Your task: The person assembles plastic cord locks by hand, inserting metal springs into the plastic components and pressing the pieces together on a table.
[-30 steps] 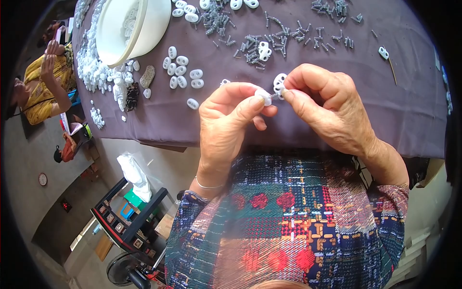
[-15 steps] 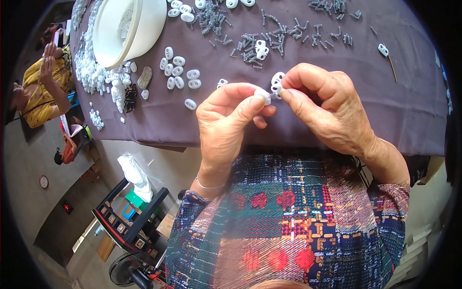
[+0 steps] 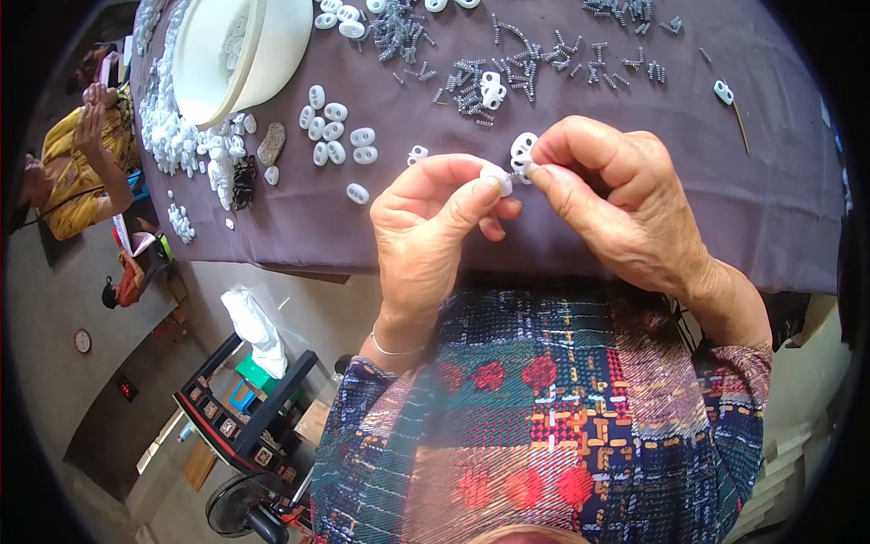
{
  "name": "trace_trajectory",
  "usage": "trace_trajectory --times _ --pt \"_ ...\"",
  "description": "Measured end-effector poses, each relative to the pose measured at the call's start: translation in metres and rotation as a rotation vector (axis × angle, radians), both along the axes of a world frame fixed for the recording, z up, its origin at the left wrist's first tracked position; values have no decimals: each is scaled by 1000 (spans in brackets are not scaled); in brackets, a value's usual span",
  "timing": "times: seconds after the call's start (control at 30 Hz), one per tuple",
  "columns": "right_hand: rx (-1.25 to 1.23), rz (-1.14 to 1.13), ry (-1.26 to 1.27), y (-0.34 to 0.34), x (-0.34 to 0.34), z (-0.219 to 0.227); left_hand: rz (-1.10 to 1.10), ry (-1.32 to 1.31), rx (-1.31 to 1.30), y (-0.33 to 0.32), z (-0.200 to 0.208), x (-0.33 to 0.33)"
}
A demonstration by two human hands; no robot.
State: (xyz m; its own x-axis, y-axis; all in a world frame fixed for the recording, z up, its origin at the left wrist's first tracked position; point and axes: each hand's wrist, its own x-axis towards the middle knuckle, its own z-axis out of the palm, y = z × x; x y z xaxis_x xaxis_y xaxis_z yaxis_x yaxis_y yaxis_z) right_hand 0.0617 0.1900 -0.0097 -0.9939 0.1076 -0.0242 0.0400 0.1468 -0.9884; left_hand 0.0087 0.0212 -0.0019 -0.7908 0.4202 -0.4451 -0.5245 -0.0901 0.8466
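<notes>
Between the thumb and forefinger of my left hand (image 3: 435, 213) is a small white plastic cord-lock piece (image 3: 495, 180). My right hand (image 3: 616, 186) pinches a tiny metal spring (image 3: 515, 176), its end at the white piece; the fingertips hide most of it. Just behind the right fingertips is a white two-hole cord-lock part (image 3: 523, 145), and I cannot tell whether they touch it. Another small white part (image 3: 418, 155) lies beyond my left forefinger. Several two-hole oval pieces (image 3: 334, 131) are on the cloth to the left.
Loose springs (image 3: 471, 82) are scattered across the far side of the dark tablecloth (image 3: 770, 208). A white tub (image 3: 290, 54) stands at the far left beside a heap of small white parts (image 3: 168, 127). A cord-lock with a thin stick (image 3: 723, 92) lies far right. Another person (image 3: 77, 195) sits at left.
Both hands stay almost in place, with the white piece and the spring still held close together. The fingertips have shifted only slightly.
</notes>
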Motion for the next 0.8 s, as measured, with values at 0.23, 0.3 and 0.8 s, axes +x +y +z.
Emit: trace_trajectory --times 0.23,0.3,0.8 --pt "-42 22 -38 -1 1 2 -12 -10 14 1 1 0" --pt "-41 18 -43 -1 0 1 -5 -15 14 1 0 1" --pt "-22 19 -7 -3 1 -4 0 -17 -12 2 -1 3"
